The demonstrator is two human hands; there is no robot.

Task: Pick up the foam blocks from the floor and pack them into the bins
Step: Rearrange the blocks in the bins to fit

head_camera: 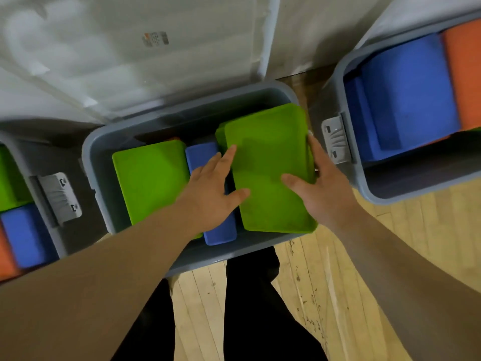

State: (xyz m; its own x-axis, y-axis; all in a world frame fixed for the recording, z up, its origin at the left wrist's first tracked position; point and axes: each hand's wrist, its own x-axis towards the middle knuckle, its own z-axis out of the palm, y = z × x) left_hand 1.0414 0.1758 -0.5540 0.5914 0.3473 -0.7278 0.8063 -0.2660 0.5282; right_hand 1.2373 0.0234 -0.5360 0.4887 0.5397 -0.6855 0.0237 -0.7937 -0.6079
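A grey bin (pixel 101 157) stands on the floor in front of me. Inside it a flat green foam block (pixel 148 178) lies at the left and a blue block (pixel 201 155) stands on edge in the middle. At the right, a large green foam block (pixel 268 162) rests tilted on top of another green one, partly above the rim. My left hand (pixel 213 188) lies on its left edge, thumb on top. My right hand (pixel 322 186) grips its right edge, thumb on its face.
A second grey bin (pixel 364 188) at the right holds blue (pixel 408 97) and orange (pixel 466 76) blocks. A third bin (pixel 49 162) at the left holds green, blue and orange blocks. White sheeting covers the wall behind. My legs stand on the wooden floor (pixel 325 295).
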